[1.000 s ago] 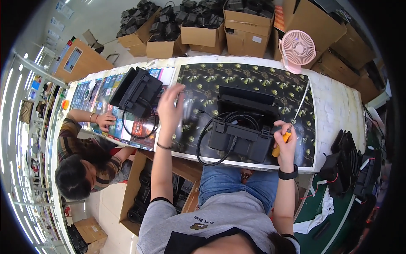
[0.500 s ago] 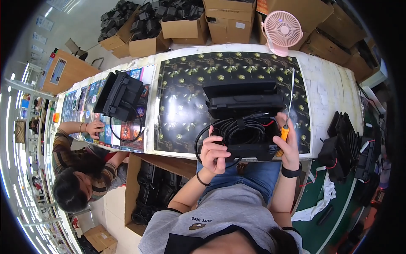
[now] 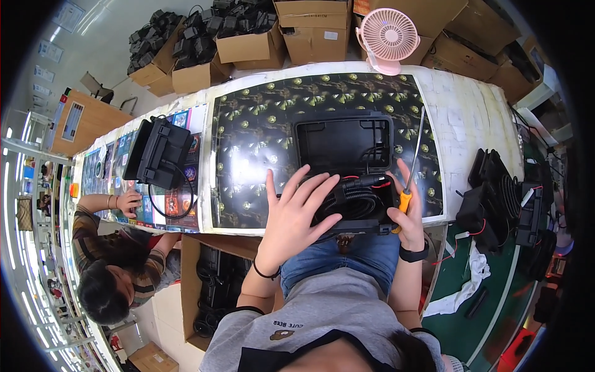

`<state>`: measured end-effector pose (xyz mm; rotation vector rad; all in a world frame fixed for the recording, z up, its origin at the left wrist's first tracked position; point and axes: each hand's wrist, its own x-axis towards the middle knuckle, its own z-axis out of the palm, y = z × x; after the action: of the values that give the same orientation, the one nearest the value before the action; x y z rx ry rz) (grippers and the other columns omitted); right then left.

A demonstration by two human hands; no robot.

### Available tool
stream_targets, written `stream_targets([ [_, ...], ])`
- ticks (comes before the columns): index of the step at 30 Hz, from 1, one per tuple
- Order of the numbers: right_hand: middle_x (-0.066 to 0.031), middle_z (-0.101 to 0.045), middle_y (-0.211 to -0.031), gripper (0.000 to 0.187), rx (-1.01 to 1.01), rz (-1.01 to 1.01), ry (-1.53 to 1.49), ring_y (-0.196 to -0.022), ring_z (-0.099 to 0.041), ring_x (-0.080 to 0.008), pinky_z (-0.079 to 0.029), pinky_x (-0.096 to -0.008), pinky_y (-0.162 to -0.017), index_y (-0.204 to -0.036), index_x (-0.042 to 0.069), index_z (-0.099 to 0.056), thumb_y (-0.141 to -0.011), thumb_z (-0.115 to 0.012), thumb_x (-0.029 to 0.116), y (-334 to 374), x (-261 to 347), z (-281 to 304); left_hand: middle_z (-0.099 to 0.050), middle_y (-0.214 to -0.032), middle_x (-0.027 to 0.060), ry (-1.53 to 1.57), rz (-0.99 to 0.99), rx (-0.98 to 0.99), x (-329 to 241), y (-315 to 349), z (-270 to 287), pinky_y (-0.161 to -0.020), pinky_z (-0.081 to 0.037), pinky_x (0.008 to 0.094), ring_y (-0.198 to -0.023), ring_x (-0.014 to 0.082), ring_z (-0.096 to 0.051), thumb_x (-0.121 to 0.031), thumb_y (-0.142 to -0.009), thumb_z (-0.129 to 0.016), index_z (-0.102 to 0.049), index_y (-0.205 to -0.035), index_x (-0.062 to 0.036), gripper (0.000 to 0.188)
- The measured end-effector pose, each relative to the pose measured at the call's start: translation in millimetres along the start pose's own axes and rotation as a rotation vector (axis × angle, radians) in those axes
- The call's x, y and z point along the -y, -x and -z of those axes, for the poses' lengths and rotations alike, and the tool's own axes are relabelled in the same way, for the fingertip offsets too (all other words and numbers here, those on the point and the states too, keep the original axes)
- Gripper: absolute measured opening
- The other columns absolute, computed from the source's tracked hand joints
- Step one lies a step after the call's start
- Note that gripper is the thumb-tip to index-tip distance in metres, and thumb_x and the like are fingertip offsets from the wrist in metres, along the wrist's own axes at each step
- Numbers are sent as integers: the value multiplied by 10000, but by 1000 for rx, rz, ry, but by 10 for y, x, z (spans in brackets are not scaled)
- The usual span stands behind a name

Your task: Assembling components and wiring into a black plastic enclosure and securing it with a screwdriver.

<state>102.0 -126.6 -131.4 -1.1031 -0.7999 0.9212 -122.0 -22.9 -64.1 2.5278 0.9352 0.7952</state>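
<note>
In front of me on the table lies an open black plastic case, its raised lid (image 3: 343, 144) leaning back with the hollow inside facing me. A coiled black cable (image 3: 352, 208) with a bit of red wire fills its lower half. My left hand (image 3: 296, 217) is open, fingers spread over the left side of the case and the coil; it hides that side. At the right edge of the case, my right hand (image 3: 411, 217) is closed around the yellow handle of a screwdriver (image 3: 405, 201). The long shaft points up and away from me.
Another black case (image 3: 162, 152) with a looped cable stands at the left, near a seated person (image 3: 118, 266). A pink fan (image 3: 389, 36) sits at the far edge. Black cases and cables (image 3: 493, 201) lie on the right. Cardboard boxes (image 3: 313, 31) line the back.
The lid has tipped back, so its inside now shows. My left hand has gone from curled fingers at the near left to spread over the case. My right hand keeps the screwdriver.
</note>
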Motion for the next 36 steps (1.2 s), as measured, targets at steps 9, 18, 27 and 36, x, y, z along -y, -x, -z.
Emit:
stream_targets([
  [9, -191, -444, -1462, 866, -37, 14, -1, -1360, -462, -265, -296, -346, -1155, -1492, -25, -317, -685, -630, 15, 99, -13, -5, -663, -1151, 38, 47, -4, -376, 162, 193, 49, -1189, -11, 597, -1128, 203, -618, -215, -747, -824, -608, -1291, -96, 597],
  [18, -220, -483, -1419, 814, -90, 28, 6, -1349, -471, -270, -321, -301, -1113, -1457, 3, -349, -721, -693, 40, 183, -93, -33, -567, -1193, 141, -593, 231, -566, 639, 298, 174, -956, -410, 451, -1091, 341, -554, -63, -778, -794, -688, -1116, -104, 356],
  [27, -235, -487, -1421, 761, -77, 45, 12, -1316, -494, -259, -338, -313, -1101, -1432, 13, -352, -745, -679, 12, 233, -122, -13, -668, -733, 77, 348, 382, 200, 485, 608, 211, -628, -514, 328, -643, 222, -660, -226, -905, -693, -562, -1352, -79, 488],
  [36, -240, -489, -1423, 681, -66, 49, -20, -1271, -517, -250, -350, -330, -1092, -1358, 29, -381, -739, -663, -3, 278, -201, 12, -672, -1135, 180, 500, 299, -96, 310, 418, -114, -894, -511, 337, -1006, 269, -671, -116, -891, -694, -549, -1351, -30, 491],
])
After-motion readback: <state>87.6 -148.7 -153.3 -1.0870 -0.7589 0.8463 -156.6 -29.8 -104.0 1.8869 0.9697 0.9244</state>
